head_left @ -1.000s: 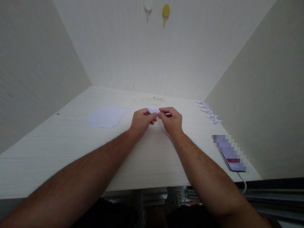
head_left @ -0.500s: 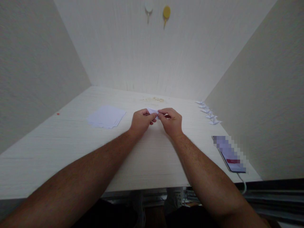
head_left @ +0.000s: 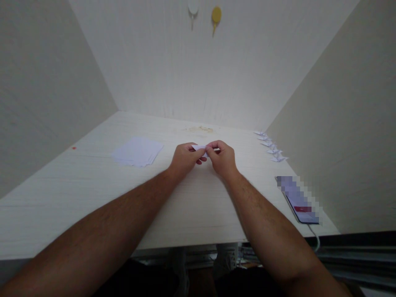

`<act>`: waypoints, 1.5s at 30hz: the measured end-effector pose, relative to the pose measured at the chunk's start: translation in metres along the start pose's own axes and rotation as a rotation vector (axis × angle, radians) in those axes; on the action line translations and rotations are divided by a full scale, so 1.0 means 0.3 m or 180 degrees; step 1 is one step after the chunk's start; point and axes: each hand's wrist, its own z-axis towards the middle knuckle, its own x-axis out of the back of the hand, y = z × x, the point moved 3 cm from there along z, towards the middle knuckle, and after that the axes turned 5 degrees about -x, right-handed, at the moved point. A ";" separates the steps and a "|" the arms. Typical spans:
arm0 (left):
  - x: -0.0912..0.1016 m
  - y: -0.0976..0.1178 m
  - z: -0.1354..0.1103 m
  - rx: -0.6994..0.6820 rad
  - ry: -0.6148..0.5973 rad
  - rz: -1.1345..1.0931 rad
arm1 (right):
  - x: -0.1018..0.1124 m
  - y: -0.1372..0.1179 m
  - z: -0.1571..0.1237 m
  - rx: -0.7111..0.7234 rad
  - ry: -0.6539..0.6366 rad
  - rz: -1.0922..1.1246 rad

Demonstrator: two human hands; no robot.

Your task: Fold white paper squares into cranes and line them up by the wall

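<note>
The paper has tipped slightly since the earlier frame, its far edge now nearly level. The left hand and right hand both pinch it, almost meeting, its long side running crosswise between them.

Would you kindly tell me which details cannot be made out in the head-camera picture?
All in the head view:
Folded paper: partly hidden by the left hand and right hand.
Phone screen: contents blurred by pixelation.
Paper stack: sheet count hidden, since upper sheets cover lower ones.
Folded pieces at right: too small to read their folds.
White hook: top cut off by the upper edge.
</note>
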 end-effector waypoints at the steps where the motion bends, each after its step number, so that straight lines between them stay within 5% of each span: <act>1: -0.001 0.002 0.000 0.0033 -0.0007 0.0057 | 0.000 0.001 -0.001 0.0132 0.0035 -0.0074; 10: -0.011 -0.026 0.003 0.0369 0.0196 -0.0362 | 0.004 0.003 -0.005 0.0954 0.0006 -0.0505; 45: -0.004 -0.035 0.007 0.0731 0.0090 -0.1088 | -0.003 0.023 -0.002 0.1591 0.0145 -0.0217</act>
